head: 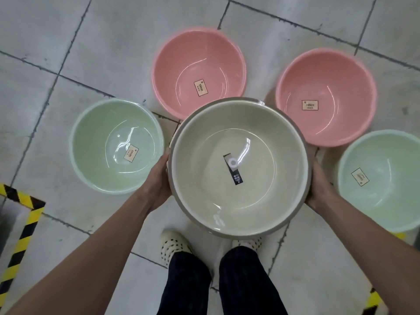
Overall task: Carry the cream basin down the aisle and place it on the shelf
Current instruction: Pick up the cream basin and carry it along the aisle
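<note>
The cream basin [204, 178], round with a grey-brown rim and a black label on its bottom, is held up above the floor in front of my legs. My left hand [159, 180] grips its left rim. My right hand [319, 189] grips its right rim. The fingers of both hands go under the rim and are hidden. No shelf is in view.
Several basins stand on the grey tiled floor: a green one [102, 137] at left, two pink ones [197, 53] [341, 73] behind, another green one [386, 155] at right. Yellow-black hazard tape [25, 233] marks the floor at lower left. My feet [172, 244] stand below the basin.
</note>
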Demonstrator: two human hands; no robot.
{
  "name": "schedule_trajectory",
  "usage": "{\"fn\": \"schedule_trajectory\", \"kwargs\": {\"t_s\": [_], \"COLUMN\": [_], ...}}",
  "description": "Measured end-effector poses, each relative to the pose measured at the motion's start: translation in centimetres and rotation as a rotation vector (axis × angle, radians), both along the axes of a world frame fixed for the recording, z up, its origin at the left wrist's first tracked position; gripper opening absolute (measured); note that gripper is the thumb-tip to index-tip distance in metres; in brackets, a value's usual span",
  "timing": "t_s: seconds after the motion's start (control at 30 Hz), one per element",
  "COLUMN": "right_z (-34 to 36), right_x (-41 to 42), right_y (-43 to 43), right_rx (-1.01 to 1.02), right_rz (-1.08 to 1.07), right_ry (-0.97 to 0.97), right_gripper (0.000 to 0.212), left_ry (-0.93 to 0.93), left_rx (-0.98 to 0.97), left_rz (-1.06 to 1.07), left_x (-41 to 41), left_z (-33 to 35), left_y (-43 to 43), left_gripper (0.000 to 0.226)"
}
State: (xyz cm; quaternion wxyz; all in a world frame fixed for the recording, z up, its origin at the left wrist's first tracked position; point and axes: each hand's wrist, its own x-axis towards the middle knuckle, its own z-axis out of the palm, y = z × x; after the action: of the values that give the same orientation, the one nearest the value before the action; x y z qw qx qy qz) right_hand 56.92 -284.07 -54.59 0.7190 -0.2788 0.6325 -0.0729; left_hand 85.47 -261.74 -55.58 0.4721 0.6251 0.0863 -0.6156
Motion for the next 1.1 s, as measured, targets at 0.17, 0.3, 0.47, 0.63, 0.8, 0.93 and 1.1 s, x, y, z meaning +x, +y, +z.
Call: {"fn": "schedule_trajectory", "kwargs": {"t_s": [0.17,0.3,0.47,0.63,0.8,0.93,1.1], "right_z": [-4.2,-6.4,-8.6,-9.4,-10.1,-10.8,-10.7], "right_x": [-0.6,-0.8,-1.1,-1.4,-1.3,-0.7,-0.9], "right_y": [-0.7,-0.5,-0.1,-0.5,-0.5,-1.1,-0.6], "right_rx": [0.005,-0.002,-0.001,0.007,0.033,0.056,0.035], "right_rz": [-0.022,-0.052,-0.064,0.013,0.008,0.086,0.106], "right_ry": [0.010,-0.006,0.041,0.015,0.050,0.045,0.022], "right_gripper": [0.052,0.051,0.047,0.051,0.050,0.031,0.027], "left_ry": [0.053,0.044,0.027,-0.003,-0.003,-0.043,-0.035], "left_rx": [0.001,0.038,0.032,-0.001,-0.004,0.011,0.002], "left_rz": [-0.003,-0.020,-0.011,-0.010,-0.045,-0.059,-0.065], "left_x": [-0.2,-0.3,-0.5,-0.7,-0.5,-0.3,0.1], "left_z": [-3.9,-5.7,-7.4,-9.0,-10.0,-10.7,-10.8], "left_y": [-0.9,-1.2,-1.2,-0.8,-0.5,-1.7,-1.5], "left_gripper": [0.056,0.056,0.055,0.055,0.050,0.041,0.042]}}
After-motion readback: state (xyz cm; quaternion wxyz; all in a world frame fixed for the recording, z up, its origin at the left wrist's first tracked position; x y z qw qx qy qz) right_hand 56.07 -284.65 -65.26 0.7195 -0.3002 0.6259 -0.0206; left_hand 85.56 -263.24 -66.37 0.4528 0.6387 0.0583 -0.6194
